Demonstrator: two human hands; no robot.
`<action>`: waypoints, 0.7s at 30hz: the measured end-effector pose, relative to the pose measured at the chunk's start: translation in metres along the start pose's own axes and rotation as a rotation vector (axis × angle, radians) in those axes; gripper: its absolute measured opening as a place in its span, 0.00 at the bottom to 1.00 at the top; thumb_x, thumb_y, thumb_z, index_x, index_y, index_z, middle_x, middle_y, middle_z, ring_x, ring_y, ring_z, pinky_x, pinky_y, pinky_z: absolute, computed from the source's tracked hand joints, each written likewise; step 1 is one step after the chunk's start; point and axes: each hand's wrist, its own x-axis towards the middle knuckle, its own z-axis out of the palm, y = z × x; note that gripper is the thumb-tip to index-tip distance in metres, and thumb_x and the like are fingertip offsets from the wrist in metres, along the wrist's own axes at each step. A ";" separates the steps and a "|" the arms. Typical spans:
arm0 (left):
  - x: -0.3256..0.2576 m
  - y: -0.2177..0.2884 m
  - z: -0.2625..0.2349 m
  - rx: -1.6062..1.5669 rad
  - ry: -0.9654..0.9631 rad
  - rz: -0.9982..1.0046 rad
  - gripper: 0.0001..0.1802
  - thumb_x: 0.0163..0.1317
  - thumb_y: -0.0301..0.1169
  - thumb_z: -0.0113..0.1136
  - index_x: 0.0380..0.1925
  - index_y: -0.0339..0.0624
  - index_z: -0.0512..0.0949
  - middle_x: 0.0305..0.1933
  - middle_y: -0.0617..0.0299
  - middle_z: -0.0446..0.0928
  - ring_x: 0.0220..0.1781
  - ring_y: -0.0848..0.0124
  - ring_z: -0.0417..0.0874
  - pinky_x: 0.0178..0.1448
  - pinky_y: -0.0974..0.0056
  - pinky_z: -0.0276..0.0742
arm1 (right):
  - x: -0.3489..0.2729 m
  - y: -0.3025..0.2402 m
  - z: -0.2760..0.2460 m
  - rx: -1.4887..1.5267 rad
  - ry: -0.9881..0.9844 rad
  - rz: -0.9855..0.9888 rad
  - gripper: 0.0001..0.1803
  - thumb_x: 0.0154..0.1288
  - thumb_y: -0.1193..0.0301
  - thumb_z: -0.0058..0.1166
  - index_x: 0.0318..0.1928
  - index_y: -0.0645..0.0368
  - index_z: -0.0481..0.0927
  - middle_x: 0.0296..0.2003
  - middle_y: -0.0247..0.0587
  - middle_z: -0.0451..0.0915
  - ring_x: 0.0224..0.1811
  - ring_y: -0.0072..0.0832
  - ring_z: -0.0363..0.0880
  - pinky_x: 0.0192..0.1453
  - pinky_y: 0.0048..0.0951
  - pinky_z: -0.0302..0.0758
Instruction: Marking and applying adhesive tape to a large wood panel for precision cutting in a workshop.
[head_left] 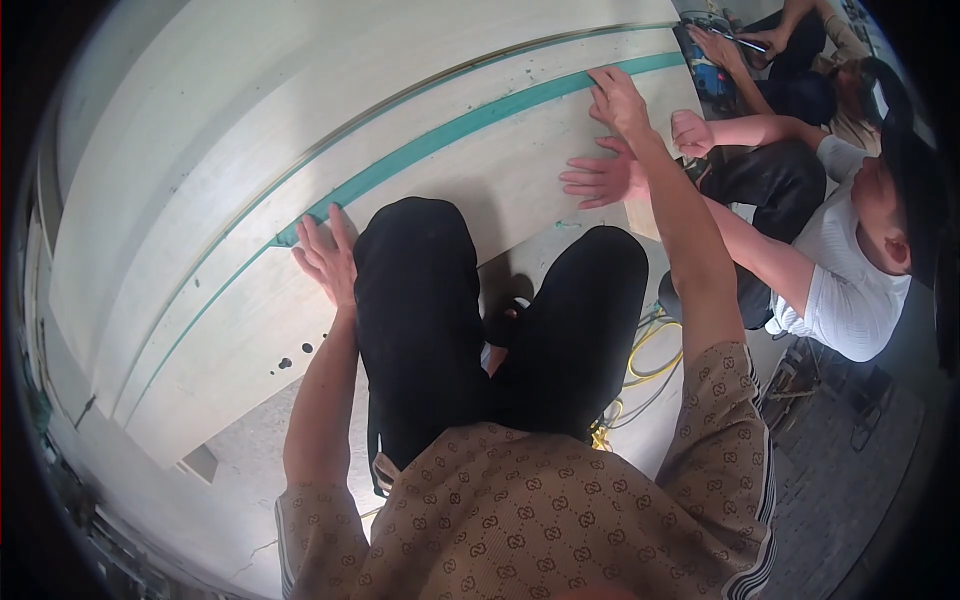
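A long pale wooden panel (230,200) lies flat in front of my knees, with a teal strip (440,135) running along its length. My left hand (325,255) rests flat on the panel beside my left knee, fingers spread, fingertips near the teal strip's lower end. My right hand (618,98) reaches forward and presses on the teal strip near the panel's far right end. It holds nothing that I can see. A co-worker's hand (600,175) lies flat on the panel just below my right hand.
A person in a white shirt (845,270) crouches at the right, one fist (692,132) near the panel edge. Another person (790,40) sits farther back with a blue tool (705,60). Yellow cable (650,350) lies on the floor under my right leg.
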 end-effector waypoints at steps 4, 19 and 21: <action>-0.002 -0.008 0.008 0.094 0.032 0.008 0.38 0.66 0.47 0.52 0.75 0.61 0.54 0.76 0.47 0.46 0.80 0.51 0.45 0.77 0.36 0.43 | -0.005 -0.021 0.001 -0.006 0.005 -0.031 0.20 0.60 0.71 0.58 0.54 0.50 0.80 0.52 0.43 0.77 0.54 0.44 0.76 0.53 0.43 0.78; 0.000 -0.003 0.002 0.038 0.014 -0.009 0.39 0.65 0.51 0.53 0.75 0.61 0.54 0.77 0.49 0.44 0.80 0.51 0.44 0.78 0.38 0.39 | -0.029 -0.203 0.009 -0.124 -0.466 -0.419 0.18 0.56 0.67 0.60 0.49 0.47 0.79 0.55 0.39 0.75 0.59 0.38 0.73 0.56 0.43 0.73; 0.000 -0.001 0.001 0.039 0.003 -0.007 0.40 0.64 0.52 0.53 0.75 0.61 0.54 0.77 0.49 0.44 0.80 0.51 0.43 0.78 0.38 0.39 | -0.042 -0.222 0.013 -0.044 -0.452 -0.390 0.15 0.54 0.68 0.61 0.44 0.49 0.79 0.50 0.38 0.75 0.57 0.38 0.72 0.55 0.43 0.72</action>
